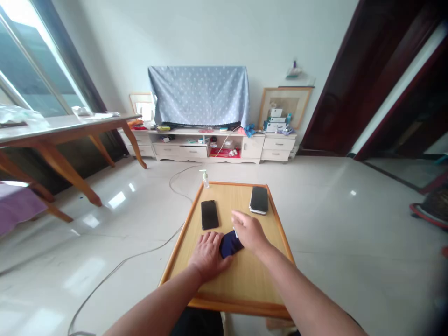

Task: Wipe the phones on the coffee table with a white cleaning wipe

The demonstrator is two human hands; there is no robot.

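On the small wooden table lies a dark blue flat rectangular thing, tilted a little; its kind is not clear. My left hand rests at its left side, with the fingers along the upper left edge and the thumb along the near edge, holding it. At its upper right corner is my right hand, fingers bent together over a small white bit, mostly hidden. A black phone lies farther off to the left. Toward the far right corner, a dark phone-like slab sits on something white.
The table has a raised wooden rim. A pump bottle stands at its far left corner. A cable runs over the floor on the left. A low white cabinet lines the wall, and a larger table stands left.
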